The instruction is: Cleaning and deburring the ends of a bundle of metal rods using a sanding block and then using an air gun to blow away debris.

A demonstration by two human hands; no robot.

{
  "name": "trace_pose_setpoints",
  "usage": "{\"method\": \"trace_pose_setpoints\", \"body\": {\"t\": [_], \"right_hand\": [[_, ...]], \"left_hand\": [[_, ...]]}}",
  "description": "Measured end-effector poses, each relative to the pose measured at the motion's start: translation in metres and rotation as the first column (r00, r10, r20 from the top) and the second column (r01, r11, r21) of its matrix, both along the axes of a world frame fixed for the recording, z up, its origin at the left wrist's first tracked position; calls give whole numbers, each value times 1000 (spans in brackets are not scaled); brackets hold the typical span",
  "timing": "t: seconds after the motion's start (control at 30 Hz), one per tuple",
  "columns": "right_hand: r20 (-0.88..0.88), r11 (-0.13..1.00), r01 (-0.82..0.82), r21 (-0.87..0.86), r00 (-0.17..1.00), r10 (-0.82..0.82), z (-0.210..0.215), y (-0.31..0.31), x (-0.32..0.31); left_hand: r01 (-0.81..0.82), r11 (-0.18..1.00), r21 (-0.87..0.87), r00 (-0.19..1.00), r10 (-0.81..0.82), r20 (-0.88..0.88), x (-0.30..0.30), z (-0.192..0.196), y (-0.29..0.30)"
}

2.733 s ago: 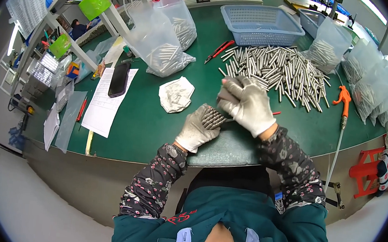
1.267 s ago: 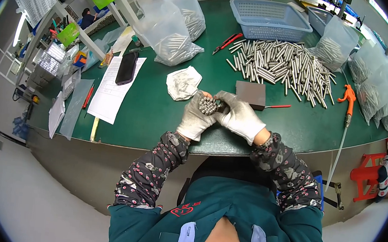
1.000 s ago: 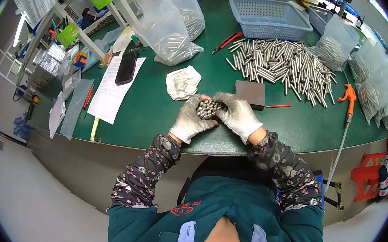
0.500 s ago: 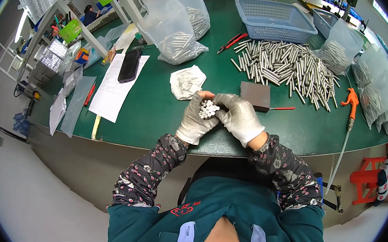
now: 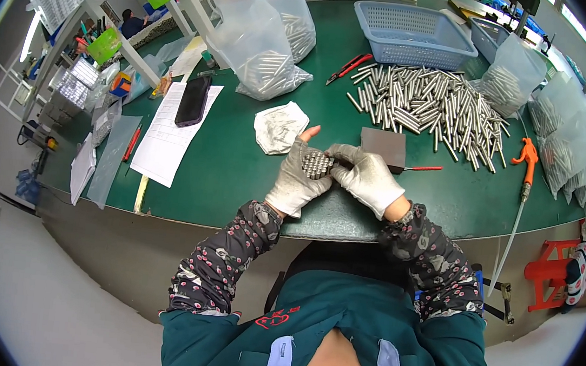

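Note:
Upright in my left hand stands a tight bundle of short metal pins, their round ends facing up. The gloved fingers wrap the bundle, while the bare-tipped thumb sticks out away from it. My right hand, also in a whitish glove, pinches at the right side of the bundle with curled fingers; its fingertips are partly hidden. Beyond the hands lies a crumpled white cloth. A flat brown-grey block sits just past my right hand, with a thin red-handled tool beside it.
A large heap of loose metal pins covers the back right, before a blue basket. Bags of pins stand around it. An orange air gun lies right; red pliers, a phone and paper lie left.
The bundle's pin ends have turned from bright white to darker grey. My left thumb has lifted away from the bundle, and my right hand has shifted slightly right.

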State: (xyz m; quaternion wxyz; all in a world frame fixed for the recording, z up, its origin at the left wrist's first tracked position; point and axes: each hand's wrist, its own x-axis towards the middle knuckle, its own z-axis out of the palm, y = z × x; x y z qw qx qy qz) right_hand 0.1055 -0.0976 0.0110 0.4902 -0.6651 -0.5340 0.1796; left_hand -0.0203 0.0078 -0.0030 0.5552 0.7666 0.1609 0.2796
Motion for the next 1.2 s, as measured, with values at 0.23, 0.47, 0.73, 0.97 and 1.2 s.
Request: {"method": "trace_pose_setpoints", "body": {"t": [0.23, 0.47, 0.73, 0.97, 1.2], "right_hand": [[508, 981, 191, -3, 846, -163, 52, -25, 22], [823, 969, 214, -125, 567, -19, 22, -33, 53], [640, 977, 60, 206, 747, -181, 41, -19, 3], [652, 956, -13, 293, 734, -190, 41, -12, -10], [694, 967, -46, 251, 705, -147, 45, -15, -8]], "left_hand": [[-38, 999, 2, 999, 38, 6, 1, 0, -1], [-13, 1000, 24, 1000, 13, -8, 7, 0, 0], [-31, 999, 27, 989, 27, 142, 12, -5, 0], [18, 999, 45, 969, -29, 247, 11, -15, 7], [-27, 990, 141, 974, -6, 226, 14, -13, 4]]}}
